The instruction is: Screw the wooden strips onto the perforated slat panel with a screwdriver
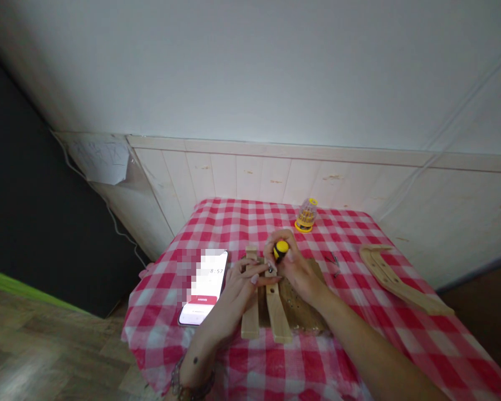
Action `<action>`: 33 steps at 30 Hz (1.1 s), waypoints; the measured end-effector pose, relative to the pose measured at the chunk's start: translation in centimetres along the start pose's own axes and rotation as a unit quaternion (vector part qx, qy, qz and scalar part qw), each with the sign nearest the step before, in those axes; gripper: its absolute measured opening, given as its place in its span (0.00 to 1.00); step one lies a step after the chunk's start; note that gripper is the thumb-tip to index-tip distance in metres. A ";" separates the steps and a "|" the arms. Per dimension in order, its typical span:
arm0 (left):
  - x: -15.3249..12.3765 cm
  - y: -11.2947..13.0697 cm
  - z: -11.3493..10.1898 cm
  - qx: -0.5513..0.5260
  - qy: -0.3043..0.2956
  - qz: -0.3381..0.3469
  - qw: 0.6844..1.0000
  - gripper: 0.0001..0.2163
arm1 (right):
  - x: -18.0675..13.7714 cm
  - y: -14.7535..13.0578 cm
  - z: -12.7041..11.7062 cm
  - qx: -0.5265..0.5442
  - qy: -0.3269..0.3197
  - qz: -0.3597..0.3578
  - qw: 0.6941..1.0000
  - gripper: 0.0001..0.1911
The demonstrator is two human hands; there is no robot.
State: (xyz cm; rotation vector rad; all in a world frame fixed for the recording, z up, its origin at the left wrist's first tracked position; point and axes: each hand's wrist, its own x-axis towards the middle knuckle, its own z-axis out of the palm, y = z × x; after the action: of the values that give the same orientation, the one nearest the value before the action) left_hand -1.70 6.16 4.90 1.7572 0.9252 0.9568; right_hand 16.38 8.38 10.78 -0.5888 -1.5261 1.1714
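- Far side: clear bit case [306, 216], yellowish contents blurred.
- Your right hand [294, 273] grips the yellow-black screwdriver [281, 249] over the holed wooden slat [278, 320], near centre; tip obscured.
- Your left hand [240, 284] crosses it; grip? Can't tell.

Screwdriver [281, 249]: mostly covered by the right hand [298, 273], the handle's end peeking out.
Metal piece [270, 268]: too small to tell (screw or shaft, either could be).
Wooden strips [279, 317]: upper stretches partly hidden under the fingers of the left hand [240, 287].
Board [307, 312]: largely covered by strips and hands.
Phone [198, 312]: left part pixelated, small print unreadable.
Paper [102, 159]: marks too faint to read.
Forearms [371, 345]: cut off by the lower edge.
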 end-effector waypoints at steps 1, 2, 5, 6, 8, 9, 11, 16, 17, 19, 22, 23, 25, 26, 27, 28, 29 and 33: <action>0.0 0.0 0.0 -0.001 -0.001 -0.001 1.000 0.22 | 0.1 0.0 0.0 0.017 -0.007 0.011 1.000 0.26; 0.0 0.0 0.0 -0.002 -0.002 -0.002 1.000 0.22 | 0.2 -0.1 0.1 0.036 -0.010 0.025 0.999 0.28; -0.1 0.1 0.0 -0.003 -0.001 -0.005 1.000 0.22 | 0.4 -0.5 0.2 0.070 0.007 0.061 0.996 0.28; -0.1 0.1 0.0 -0.003 -0.003 -0.004 1.000 0.22 | 0.5 -0.6 0.2 0.072 0.012 0.066 0.995 0.28; -0.2 0.0 -0.1 -0.003 -0.005 -0.003 1.000 0.22 | 0.4 -0.5 0.2 0.069 0.015 0.065 0.995 0.26; -0.3 -0.1 -0.1 -0.003 -0.005 -0.003 1.000 0.22 | 0.4 -0.4 0.1 0.068 0.015 0.060 0.996 0.26; -0.3 -0.4 -0.1 -0.004 -0.001 -0.004 1.000 0.22 | 0.3 -0.1 0.0 0.066 0.015 0.045 0.997 0.25; -0.4 -1.1 0.1 0.004 0.001 -0.002 1.000 0.21 | 0.2 0.2 -0.3 0.029 0.020 -0.006 0.999 0.21; -0.4 -1.2 0.1 0.008 0.001 0.001 1.000 0.21 | 0.2 0.0 -0.3 0.023 0.018 -0.013 0.999 0.20; -0.3 -1.3 0.2 0.017 0.003 0.010 1.000 0.21 | 0.3 -0.3 -0.3 0.011 0.013 -0.020 1.000 0.19; -0.3 -1.2 0.2 0.024 0.006 0.020 0.999 0.21 | 0.3 -0.6 -0.3 -0.003 0.008 -0.026 1.000 0.18; -0.3 -1.2 0.2 0.027 0.006 0.024 0.999 0.21 | 0.3 -0.6 -0.2 0.000 0.005 -0.027 1.000 0.17; -0.3 -1.1 0.1 0.033 0.005 0.032 0.999 0.20 | 0.3 -0.5 -0.1 0.014 0.004 -0.026 1.000 0.17; -0.3 -1.1 0.1 0.035 0.006 0.034 0.999 0.20 | 0.3 -0.4 -0.1 0.024 0.007 -0.023 0.999 0.17; -0.3 -1.1 0.1 0.039 0.007 0.038 0.998 0.20 | 0.3 -0.4 0.0 0.038 0.011 -0.017 0.999 0.18; -0.4 -1.2 0.1 0.045 0.011 0.042 0.998 0.20 | 0.3 -0.4 0.1 0.056 0.014 -0.008 0.998 0.19; -0.4 -1.3 0.1 0.052 0.016 0.046 0.997 0.21 | 0.4 -0.4 0.2 0.076 0.016 0.002 0.997 0.20; -0.5 -1.9 0.4 0.072 0.035 0.057 0.995 0.20 | 0.6 -0.5 0.3 0.116 0.017 0.053 0.992 0.27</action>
State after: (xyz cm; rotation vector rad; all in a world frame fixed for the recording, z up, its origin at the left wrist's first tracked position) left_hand -1.93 6.21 2.91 1.9258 0.9680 1.0530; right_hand 16.00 8.51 11.53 -0.5351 -1.3198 1.3901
